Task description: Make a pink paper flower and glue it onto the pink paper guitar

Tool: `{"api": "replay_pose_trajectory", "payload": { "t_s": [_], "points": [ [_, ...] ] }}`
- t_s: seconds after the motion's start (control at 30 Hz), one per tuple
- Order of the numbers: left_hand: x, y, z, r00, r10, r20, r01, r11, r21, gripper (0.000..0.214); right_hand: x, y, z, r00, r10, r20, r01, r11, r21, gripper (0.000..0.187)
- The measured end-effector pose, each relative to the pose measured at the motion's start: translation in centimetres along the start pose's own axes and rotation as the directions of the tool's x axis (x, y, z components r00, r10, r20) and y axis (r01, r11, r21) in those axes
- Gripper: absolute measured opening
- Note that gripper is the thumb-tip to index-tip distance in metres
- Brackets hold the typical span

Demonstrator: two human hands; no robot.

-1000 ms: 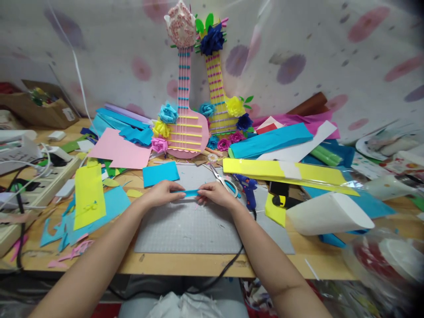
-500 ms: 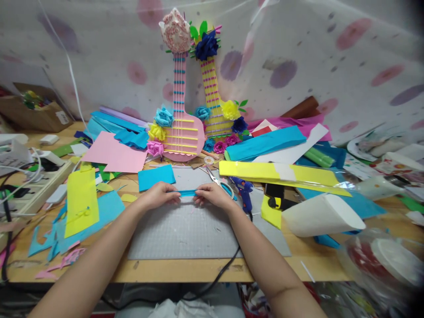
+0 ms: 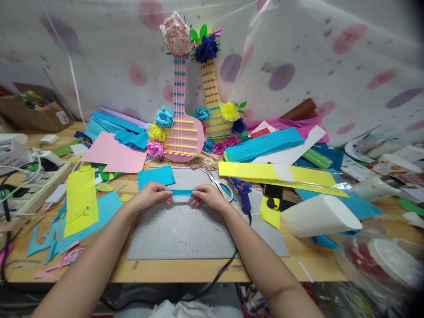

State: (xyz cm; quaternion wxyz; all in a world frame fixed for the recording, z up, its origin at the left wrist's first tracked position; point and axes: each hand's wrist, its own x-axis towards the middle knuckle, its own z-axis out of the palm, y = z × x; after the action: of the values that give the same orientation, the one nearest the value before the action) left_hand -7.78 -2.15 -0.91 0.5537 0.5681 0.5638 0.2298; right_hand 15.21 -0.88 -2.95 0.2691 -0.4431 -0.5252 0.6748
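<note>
A narrow blue paper strip (image 3: pixel 182 193) stretches between my two hands above the grey cutting mat (image 3: pixel 180 236). My left hand (image 3: pixel 153 195) pinches its left end, and my right hand (image 3: pixel 207 195) grips the right end with thumb and fingers. Just behind my left hand lies a flat blue paper piece (image 3: pixel 156 176). Scissors (image 3: pixel 217 182) with pale blue-rimmed handles rest beside my right hand. A blue glue gun (image 3: pixel 244 194) lies to the right of them, its cord running toward the front edge.
Two decorated paper guitars, one pink (image 3: pixel 183 137) and one yellow (image 3: pixel 210 95), lean at the back. Yellow crepe paper (image 3: pixel 241 170) and a white roll (image 3: pixel 318 216) lie right. Paper scraps (image 3: pixel 82 203) and a power strip (image 3: pixel 49 190) are left.
Both hands have shifted slightly left with the strip, and a little more of the strip shows between them. The view has moved slightly too.
</note>
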Motion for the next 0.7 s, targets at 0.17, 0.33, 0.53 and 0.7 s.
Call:
{"api": "replay_pose_trajectory", "payload": {
  "t_s": [0.17,0.33,0.53,0.7],
  "points": [
    [0.0,-0.4,0.0,0.992,0.033,-0.121,-0.041,0.997,-0.063,0.043,-0.1,-0.4,0.3,1.0,0.006,-0.013,-0.006,1.0,-0.005,0.019],
    [0.0,-0.7,0.1,0.981,0.0,-0.193,-0.028,0.989,-0.142,0.046,-0.2,-0.6,0.5,1.0,0.003,-0.029,-0.004,0.999,-0.033,0.017],
    [-1.5,-0.3,-4.1,0.73,-0.133,-0.671,-0.434,0.667,-0.605,0.044,0.2,0.1,-0.2,0.984,0.056,-0.169,-0.054,0.998,0.015,0.012],
    [-4.3,-2.0,-8.3,0.637,-0.31,-0.706,-0.666,0.24,-0.706,0.068,0.4,0.8,-0.4,0.987,0.009,-0.158,-0.009,1.0,0.003,0.012]
  ]
}}
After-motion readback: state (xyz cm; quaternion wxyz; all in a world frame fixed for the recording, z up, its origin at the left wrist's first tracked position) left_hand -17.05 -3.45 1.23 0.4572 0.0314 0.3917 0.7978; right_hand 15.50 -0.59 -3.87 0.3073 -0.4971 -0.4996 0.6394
